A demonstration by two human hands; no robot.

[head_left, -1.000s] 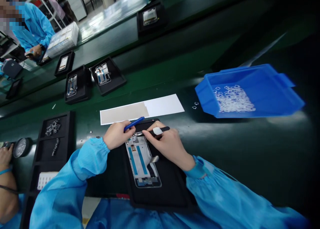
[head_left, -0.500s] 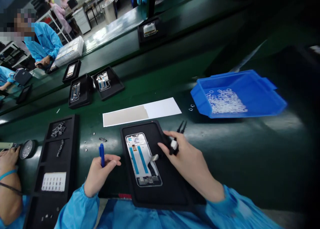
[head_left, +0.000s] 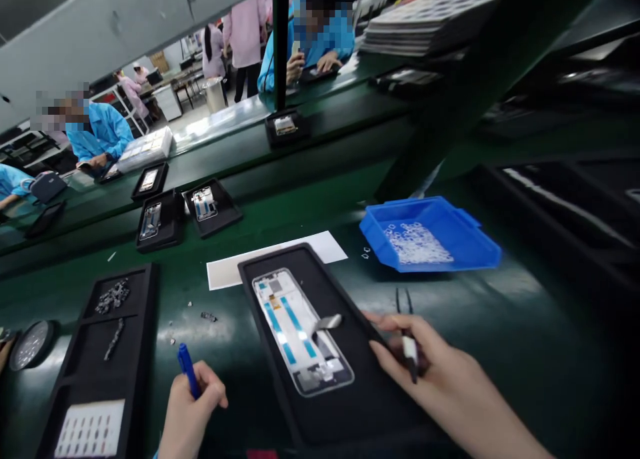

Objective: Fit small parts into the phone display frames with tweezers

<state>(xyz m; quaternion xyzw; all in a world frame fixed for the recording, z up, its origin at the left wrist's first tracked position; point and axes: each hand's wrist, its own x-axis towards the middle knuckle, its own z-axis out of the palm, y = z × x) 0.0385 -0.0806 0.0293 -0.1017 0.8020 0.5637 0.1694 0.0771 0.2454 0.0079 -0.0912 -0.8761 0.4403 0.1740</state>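
My left hand (head_left: 193,405) is closed around a blue pen (head_left: 187,369), which points up, to the left of a black tray (head_left: 380,405). In that tray lies an opened phone (head_left: 303,332) with blue strips on its pale inner face and a loose flex cable (head_left: 329,322) sticking up at its right side. My right hand (head_left: 430,359) holds black tweezers (head_left: 409,342), tips pointing away from me. Its thumb and index finger also pinch the tray's right edge. The tray's near end is tilted or close to the camera.
A blue bin (head_left: 480,249) of small white pieces stands at the right. Behind the tray lies a white paper strip (head_left: 330,245). A compartment tray (head_left: 143,312) of small parts is at the left. A green post (head_left: 425,139) rises behind the bin. Other people sit across the line.
My right hand has shifted right and grips the tray edge; the tray has moved nearer, now covering part of the paper strip. My left hand moved down with the pen. The view has tipped upward.
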